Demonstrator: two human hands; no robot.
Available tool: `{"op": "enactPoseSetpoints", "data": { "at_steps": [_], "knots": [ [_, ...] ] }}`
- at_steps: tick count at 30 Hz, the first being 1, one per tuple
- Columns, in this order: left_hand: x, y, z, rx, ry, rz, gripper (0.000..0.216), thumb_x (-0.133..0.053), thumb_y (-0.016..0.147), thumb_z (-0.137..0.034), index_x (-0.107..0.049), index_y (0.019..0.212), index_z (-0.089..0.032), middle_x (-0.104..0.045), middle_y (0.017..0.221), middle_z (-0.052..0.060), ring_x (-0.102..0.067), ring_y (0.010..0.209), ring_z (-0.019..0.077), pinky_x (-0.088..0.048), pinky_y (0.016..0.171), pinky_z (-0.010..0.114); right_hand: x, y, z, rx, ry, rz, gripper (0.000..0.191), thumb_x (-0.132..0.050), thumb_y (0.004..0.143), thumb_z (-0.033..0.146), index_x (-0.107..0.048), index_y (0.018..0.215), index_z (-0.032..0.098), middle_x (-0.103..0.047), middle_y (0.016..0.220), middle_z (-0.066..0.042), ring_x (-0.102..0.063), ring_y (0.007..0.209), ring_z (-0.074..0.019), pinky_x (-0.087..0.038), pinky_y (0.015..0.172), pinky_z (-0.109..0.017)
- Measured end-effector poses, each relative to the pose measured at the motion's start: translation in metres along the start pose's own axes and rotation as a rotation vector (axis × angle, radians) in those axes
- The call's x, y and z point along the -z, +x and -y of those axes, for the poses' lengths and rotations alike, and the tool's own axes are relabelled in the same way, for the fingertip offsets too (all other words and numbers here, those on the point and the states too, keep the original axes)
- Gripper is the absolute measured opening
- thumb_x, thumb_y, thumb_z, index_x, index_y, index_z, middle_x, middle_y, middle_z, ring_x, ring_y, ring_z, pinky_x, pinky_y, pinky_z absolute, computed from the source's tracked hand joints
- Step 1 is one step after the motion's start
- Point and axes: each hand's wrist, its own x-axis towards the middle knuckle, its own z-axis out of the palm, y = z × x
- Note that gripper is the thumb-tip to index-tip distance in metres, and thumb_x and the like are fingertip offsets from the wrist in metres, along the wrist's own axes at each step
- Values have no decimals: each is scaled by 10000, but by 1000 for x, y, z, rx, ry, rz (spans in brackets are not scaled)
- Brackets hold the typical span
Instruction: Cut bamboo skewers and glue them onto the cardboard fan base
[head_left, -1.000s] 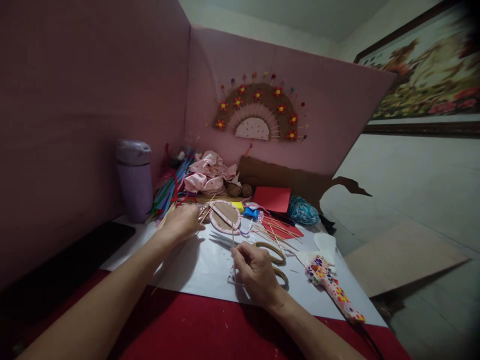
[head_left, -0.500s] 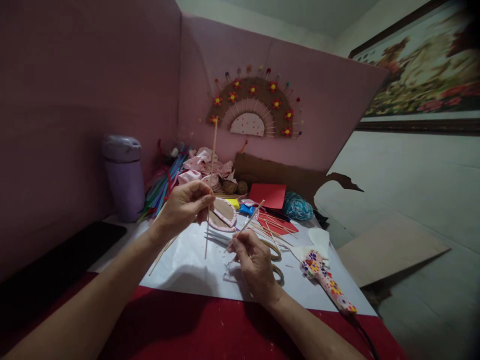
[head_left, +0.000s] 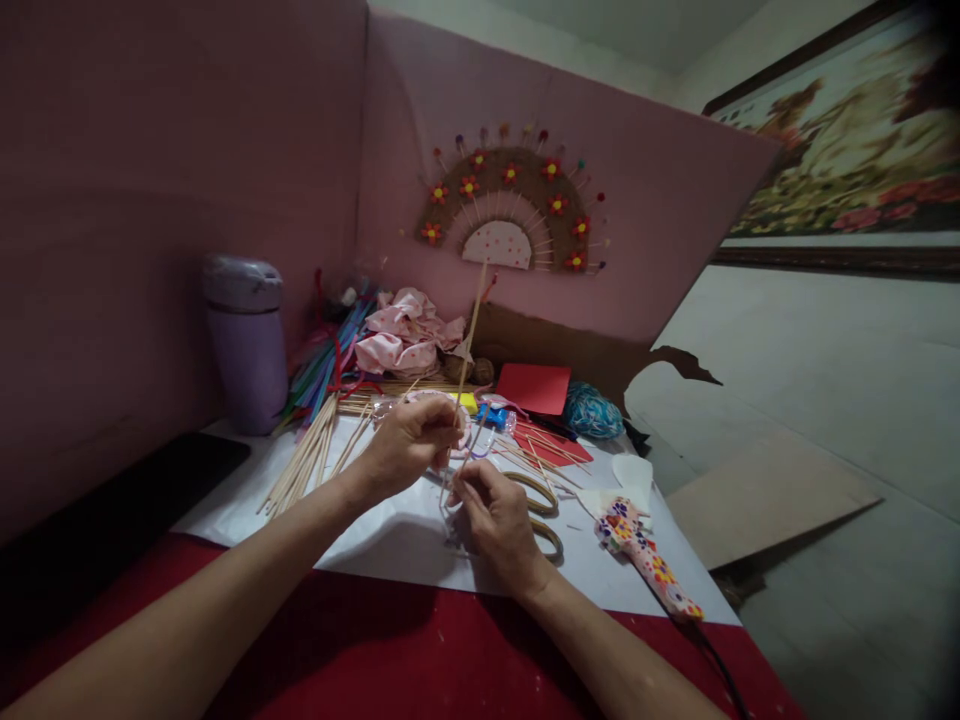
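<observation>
"What's the layout?"
"A red table cover (head_left: 360, 650) nearest the person, with a broad white sheet (head_left: 585, 570) over it. Left on the sheet lies a fanned bundle of pale wooden sticks (head_left: 304, 460)."

"And the hands?"
"Both are above the sheet. The left hand (head_left: 409, 440) pinches a long, thin, pale wooden stick (head_left: 470, 335). The right hand (head_left: 495, 515), beside scissors with gold-and-dark looped handles (head_left: 556, 541), grips a shorter pale wooden stick (head_left: 475, 440) between thumb and fingers."

"Which step is this?"
"Handling two sticks close together, I'd judge. The next move seems to call for a light, steady pinch on both."

"How do they look?"
"Bare and straight. The long one rises above the left hand, top leaning right, lower end near the right fingertips. The shorter one leans likewise. Whether they touch, I can't tell."
</observation>
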Motion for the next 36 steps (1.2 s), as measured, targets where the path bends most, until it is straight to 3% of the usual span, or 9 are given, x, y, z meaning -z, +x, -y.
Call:
{"op": "enactPoseSetpoints", "data": {
  "at_steps": [10,19,27,36],
  "knots": [
    [-3,0,2,41,1,-3,120,-580,692,-173,-511,597,-148,-475,497,-51,-482,422,66,-388,420,181,-4,3,0,-19,35,12,119,-443,824,168,-536,752,187,-586,597,20,-549,520,-105,-428,504,-199],
    [-3,0,5,146,-209,20,117,-642,643,-219,-578,634,-122,-602,605,6,-507,433,68,-427,426,197,-8,4,-1,-88,83,31,141,-454,797,161,-534,684,182,-574,552,27,-528,471,-99,-407,456,-190],
    [-4,1,9,124,-143,40,120,-611,654,-193,-552,574,-125,-543,526,-18,-486,427,60,-399,419,180,-1,11,1,104,-107,14,139,-503,766,150,-581,656,183,-587,666,-6,-520,645,-142,-390,602,-239],
    [-4,-1,11,119,-116,35,160,-598,690,-237,-521,591,-137,-524,520,-27,-495,414,71,-404,408,188,-4,15,-2,106,-125,113,158,-497,761,132,-523,615,185,-562,625,11,-478,584,-126,-358,571,-225]
  ]
}}
